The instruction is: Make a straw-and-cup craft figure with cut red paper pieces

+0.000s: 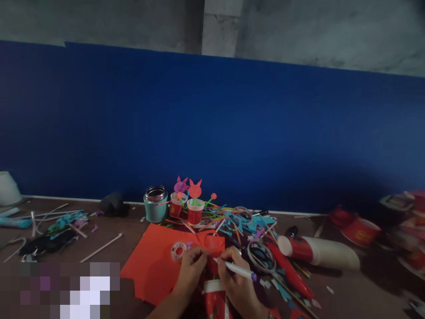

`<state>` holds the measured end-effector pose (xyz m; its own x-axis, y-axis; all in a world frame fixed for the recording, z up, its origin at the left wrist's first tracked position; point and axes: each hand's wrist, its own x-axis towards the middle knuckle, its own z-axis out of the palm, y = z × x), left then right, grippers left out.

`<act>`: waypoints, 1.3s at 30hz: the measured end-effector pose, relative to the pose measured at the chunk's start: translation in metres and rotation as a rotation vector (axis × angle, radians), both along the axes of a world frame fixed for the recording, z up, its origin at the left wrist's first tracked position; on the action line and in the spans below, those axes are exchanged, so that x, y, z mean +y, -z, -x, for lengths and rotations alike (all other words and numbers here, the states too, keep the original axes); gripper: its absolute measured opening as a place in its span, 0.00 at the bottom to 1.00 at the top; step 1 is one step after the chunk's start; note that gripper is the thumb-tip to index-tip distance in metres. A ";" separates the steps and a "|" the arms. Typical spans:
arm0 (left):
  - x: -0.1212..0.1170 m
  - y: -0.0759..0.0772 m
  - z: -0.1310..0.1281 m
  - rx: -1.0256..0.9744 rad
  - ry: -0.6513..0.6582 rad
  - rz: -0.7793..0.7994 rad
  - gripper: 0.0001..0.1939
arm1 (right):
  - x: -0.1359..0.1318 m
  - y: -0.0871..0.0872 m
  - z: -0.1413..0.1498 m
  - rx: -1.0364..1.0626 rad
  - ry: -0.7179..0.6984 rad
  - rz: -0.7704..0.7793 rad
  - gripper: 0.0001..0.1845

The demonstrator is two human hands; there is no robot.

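Observation:
My right hand (237, 277) is closed around a white marker pen (239, 269) with a purple end, its tip pointing left. My left hand (192, 268) is pinched at the edge of a small red paper piece (212, 262), which lies between both hands; its outline is partly hidden by the fingers. Just below, a red paper cup (215, 297) with a white rim stands between my wrists. Under my left hand spreads a large sheet of red paper (154, 257), with a roll of tape (179, 251) on it near my knuckles.
Behind the sheet stand a teal jar (156, 206) and a small cup (195, 212) bearing a red paper animal figure. Paper scraps (232, 221) and strips litter the table. To the right lie red scissors (292, 274) and stacked paper cups (332, 252). A blue panel (212, 133) rises behind.

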<state>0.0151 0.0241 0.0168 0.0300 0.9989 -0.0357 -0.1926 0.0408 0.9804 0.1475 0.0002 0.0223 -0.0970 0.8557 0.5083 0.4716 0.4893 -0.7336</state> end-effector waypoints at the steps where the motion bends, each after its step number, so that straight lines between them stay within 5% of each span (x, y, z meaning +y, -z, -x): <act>1: 0.000 0.000 0.000 0.001 -0.007 0.001 0.11 | 0.000 0.000 0.000 0.009 0.003 0.001 0.08; 39: 0.003 0.010 0.001 0.030 -0.007 -0.042 0.10 | 0.000 -0.004 0.002 -0.029 0.032 -0.069 0.07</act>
<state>0.0140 0.0269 0.0066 0.0222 0.9997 0.0053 -0.1631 -0.0016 0.9866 0.1457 0.0001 0.0260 -0.0859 0.8215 0.5637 0.5079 0.5229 -0.6846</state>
